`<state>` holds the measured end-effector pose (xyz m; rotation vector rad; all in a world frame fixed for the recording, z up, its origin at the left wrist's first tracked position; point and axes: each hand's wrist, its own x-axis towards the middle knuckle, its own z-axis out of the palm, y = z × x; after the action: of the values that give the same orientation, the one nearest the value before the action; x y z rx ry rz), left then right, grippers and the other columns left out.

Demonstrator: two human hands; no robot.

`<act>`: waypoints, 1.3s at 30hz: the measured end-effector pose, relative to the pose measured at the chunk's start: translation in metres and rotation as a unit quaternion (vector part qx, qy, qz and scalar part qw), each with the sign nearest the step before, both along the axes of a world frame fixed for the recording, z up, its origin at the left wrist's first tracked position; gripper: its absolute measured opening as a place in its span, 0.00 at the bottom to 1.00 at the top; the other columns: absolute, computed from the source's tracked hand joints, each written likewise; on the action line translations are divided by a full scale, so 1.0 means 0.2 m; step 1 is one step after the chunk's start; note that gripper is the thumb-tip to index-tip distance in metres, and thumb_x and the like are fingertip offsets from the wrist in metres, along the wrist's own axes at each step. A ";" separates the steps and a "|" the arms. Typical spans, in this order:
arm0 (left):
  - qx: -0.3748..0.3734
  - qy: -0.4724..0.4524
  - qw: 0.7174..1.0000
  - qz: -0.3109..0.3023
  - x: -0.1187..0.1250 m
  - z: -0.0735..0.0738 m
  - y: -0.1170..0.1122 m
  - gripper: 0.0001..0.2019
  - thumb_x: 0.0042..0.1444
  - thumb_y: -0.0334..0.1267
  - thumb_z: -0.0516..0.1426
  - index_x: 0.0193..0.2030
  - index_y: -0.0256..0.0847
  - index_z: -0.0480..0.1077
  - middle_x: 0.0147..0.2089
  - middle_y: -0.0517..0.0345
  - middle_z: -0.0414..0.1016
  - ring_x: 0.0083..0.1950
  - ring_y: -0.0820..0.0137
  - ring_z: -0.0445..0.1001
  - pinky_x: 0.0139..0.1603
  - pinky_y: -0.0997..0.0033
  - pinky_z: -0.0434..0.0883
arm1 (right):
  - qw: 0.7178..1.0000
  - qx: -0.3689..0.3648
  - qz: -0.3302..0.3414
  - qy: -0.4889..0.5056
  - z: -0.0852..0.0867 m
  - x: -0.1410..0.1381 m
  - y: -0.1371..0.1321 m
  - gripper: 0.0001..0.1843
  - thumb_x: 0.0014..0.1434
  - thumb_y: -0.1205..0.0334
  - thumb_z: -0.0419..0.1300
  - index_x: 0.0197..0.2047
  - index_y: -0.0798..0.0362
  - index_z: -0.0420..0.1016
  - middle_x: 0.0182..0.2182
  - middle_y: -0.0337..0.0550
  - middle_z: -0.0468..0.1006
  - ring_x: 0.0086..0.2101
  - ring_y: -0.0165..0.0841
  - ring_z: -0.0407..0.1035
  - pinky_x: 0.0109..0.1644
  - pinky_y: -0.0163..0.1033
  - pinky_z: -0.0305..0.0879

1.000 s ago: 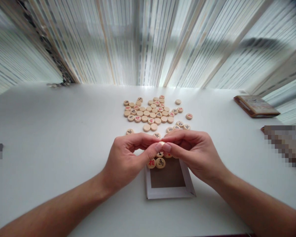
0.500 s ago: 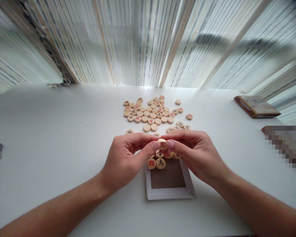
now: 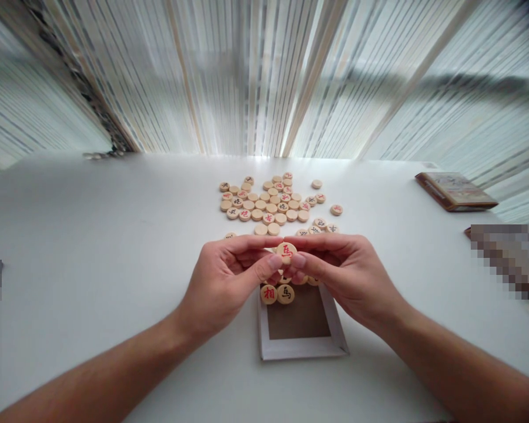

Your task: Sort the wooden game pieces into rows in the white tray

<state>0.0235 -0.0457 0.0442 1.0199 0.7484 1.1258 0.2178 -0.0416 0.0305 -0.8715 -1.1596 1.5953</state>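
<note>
Round piece (image 3: 286, 252) bearing a red character: raised above the tray, its marked face toward the camera. Left hand (image 3: 229, 282) and right hand (image 3: 348, 279): grip of each clamped on the piece's edge. White-rimmed tray (image 3: 304, 349) below: a red-marked disc (image 3: 268, 294) beside a black-marked disc (image 3: 285, 294); others partly hidden by the hands. Beyond: loose discs (image 3: 271, 208) clustered on the white desk (image 3: 92, 264). Far right: flat box (image 3: 461, 191). Behind: striped curtain (image 3: 229, 76).

The white table (image 3: 114, 264) bears scattered wooden discs (image 3: 271, 208), a shallow white-rimmed tray (image 3: 302, 348) and a brown-edged box (image 3: 458, 189).
</note>
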 end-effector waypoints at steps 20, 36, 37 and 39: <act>0.239 0.196 0.950 0.045 -0.02 -0.07 -0.04 0.16 0.60 0.24 0.68 0.53 0.41 0.85 0.45 0.52 0.90 0.40 0.67 0.89 0.45 0.74 0.86 | 0.998 -0.046 -0.035 -0.008 0.03 -0.02 -0.01 0.18 0.37 0.65 0.87 0.31 0.54 0.86 0.28 0.42 0.86 0.25 0.28 0.77 0.26 0.28 0.74; 0.139 0.141 0.978 0.057 -0.01 -0.06 -0.02 0.11 0.55 0.31 0.74 0.46 0.39 0.87 0.43 0.52 0.90 0.40 0.63 0.90 0.45 0.72 0.87 | 0.999 -0.051 -0.008 0.015 0.03 -0.01 0.00 0.18 0.41 0.66 0.86 0.37 0.51 0.89 0.34 0.43 0.89 0.32 0.31 0.82 0.38 0.32 0.81; 0.150 0.146 0.976 0.061 -0.02 -0.06 -0.02 0.11 0.56 0.30 0.73 0.46 0.40 0.87 0.44 0.52 0.90 0.41 0.64 0.89 0.46 0.72 0.87 | 0.999 -0.043 -0.011 0.011 0.03 -0.01 0.00 0.19 0.41 0.66 0.86 0.37 0.50 0.89 0.34 0.43 0.89 0.32 0.31 0.83 0.39 0.32 0.82; 0.173 0.157 0.970 0.070 -0.02 -0.07 -0.01 0.09 0.58 0.30 0.72 0.46 0.41 0.87 0.45 0.52 0.90 0.42 0.65 0.89 0.48 0.71 0.87 | 1.000 -0.019 -0.021 -0.002 0.04 -0.01 0.00 0.19 0.41 0.64 0.86 0.37 0.49 0.89 0.34 0.43 0.89 0.33 0.33 0.83 0.39 0.34 0.83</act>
<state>0.0185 -0.0487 0.0310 1.4828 0.9065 1.2595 0.2166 -0.0418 0.0380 -0.9193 -1.1100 1.5855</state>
